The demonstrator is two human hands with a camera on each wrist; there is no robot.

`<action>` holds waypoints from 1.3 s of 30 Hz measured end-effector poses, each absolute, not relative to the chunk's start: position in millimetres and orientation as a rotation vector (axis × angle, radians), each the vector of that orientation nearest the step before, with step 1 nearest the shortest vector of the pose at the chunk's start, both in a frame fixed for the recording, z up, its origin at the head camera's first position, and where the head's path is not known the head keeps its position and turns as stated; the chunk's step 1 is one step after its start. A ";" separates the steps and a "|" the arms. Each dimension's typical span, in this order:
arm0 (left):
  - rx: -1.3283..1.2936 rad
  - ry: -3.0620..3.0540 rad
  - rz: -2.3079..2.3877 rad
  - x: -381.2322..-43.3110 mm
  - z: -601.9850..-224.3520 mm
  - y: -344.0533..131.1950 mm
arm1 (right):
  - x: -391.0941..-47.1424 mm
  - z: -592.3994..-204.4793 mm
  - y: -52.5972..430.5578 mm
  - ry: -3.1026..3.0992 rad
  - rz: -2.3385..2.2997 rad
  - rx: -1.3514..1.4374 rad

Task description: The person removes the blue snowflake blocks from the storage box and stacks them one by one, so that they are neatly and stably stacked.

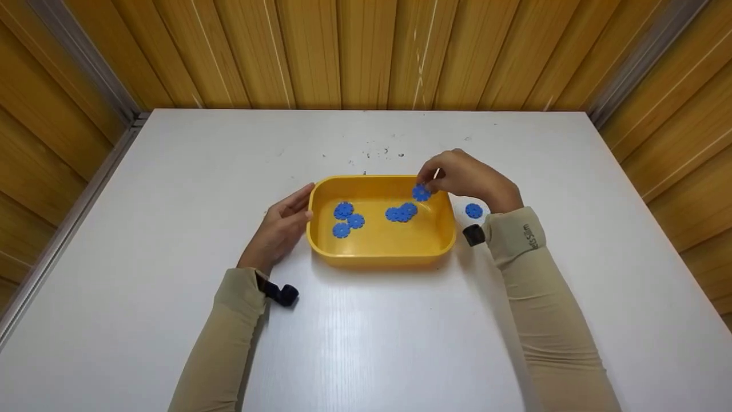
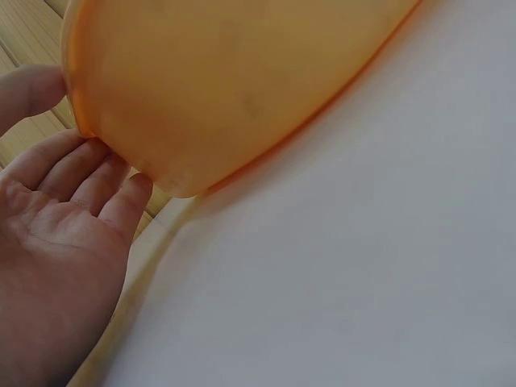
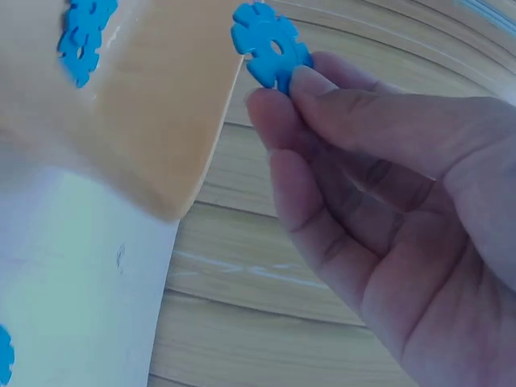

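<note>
A yellow plastic bin (image 1: 377, 260) stands on the white table, with two loose groups of blue notched snowflake discs inside. The left group (image 1: 341, 230) lies near the left wall, the other group (image 1: 400, 213) right of centre. My left hand (image 1: 281, 228) rests against the bin's left end; in the left wrist view its nearly straight fingers (image 2: 105, 181) touch the outer wall, thumb by the rim. Over the bin's far right corner my right hand (image 1: 466, 176) pinches one blue snowflake disc (image 3: 270, 47) between thumb and fingers.
Another blue disc (image 1: 474, 211) lies on the table (image 1: 366, 343) right of the bin, near my right wrist. Yellow wood-look panels (image 1: 366, 54) rise behind the table and along both sides. Each wrist wears a black camera mount.
</note>
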State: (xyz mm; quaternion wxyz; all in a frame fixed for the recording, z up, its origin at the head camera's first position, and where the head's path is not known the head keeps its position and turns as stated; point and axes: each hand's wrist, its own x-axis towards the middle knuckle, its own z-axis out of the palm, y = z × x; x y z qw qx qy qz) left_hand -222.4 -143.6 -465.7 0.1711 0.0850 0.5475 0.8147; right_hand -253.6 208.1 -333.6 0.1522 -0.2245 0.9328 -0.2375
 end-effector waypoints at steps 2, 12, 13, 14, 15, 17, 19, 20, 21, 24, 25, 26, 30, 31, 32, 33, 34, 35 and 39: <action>0.238 1.565 2.310 -222.2 -465.7 -143.7 | -252.6 -335.3 214.3 2.693 -0.705 -0.646; 0.255 1.566 2.321 -221.9 -466.9 -144.3 | -246.2 -344.6 244.2 2.752 -0.888 -0.516; 0.260 1.562 2.322 -222.0 -467.0 -144.3 | -245.7 -345.9 246.9 2.763 -0.890 -0.503; 0.256 1.557 2.324 -222.0 -467.0 -144.2 | -245.1 -347.2 249.6 2.774 -0.894 -0.488; 0.256 1.559 2.319 -221.9 -467.0 -144.2 | -244.7 -348.6 252.5 2.785 -0.893 -0.477; 0.252 1.558 2.316 -221.7 -466.8 -144.3 | -243.8 -351.3 257.8 2.802 -0.899 -0.445; 0.249 1.559 2.314 -221.3 -466.4 -144.2 | -242.6 -354.2 262.9 2.817 -0.911 -0.411; 0.251 1.561 2.312 -221.1 -466.3 -144.3 | -242.1 -355.9 265.4 2.820 -0.920 -0.396; 0.256 1.564 2.311 -220.9 -466.2 -144.4 | -241.7 -357.5 267.7 2.821 -0.929 -0.382; 0.266 1.574 2.308 -220.6 -466.1 -144.6 | -240.4 -363.3 273.9 2.820 -0.950 -0.344; 0.268 1.580 2.304 -220.6 -466.2 -144.7 | -240.0 -365.2 275.8 2.817 -0.952 -0.336; 0.270 1.585 2.301 -220.7 -466.4 -144.7 | -239.6 -367.0 277.6 2.817 -0.953 -0.328; 0.270 1.590 2.296 -221.4 -467.5 -144.9 | -239.1 -375.1 285.0 2.830 -0.945 -0.320; 0.273 1.590 2.295 -221.6 -467.7 -145.0 | -239.2 -377.3 286.7 2.835 -0.942 -0.322; 0.273 1.587 2.298 -221.7 -467.9 -145.1 | -239.3 -379.5 288.5 2.841 -0.941 -0.324; 0.274 1.585 2.299 -221.8 -468.1 -145.3 | -239.2 -381.7 290.1 2.845 -0.941 -0.324; 0.270 1.582 2.302 -221.9 -468.1 -145.4 | -239.0 -383.7 291.5 2.847 -0.945 -0.320; 0.275 1.585 2.299 -222.1 -468.2 -145.4 | -238.5 -385.4 292.6 2.848 -0.950 -0.313; 0.274 1.582 2.303 -222.2 -468.0 -145.3 | -235.9 -391.8 296.9 2.847 -0.974 -0.284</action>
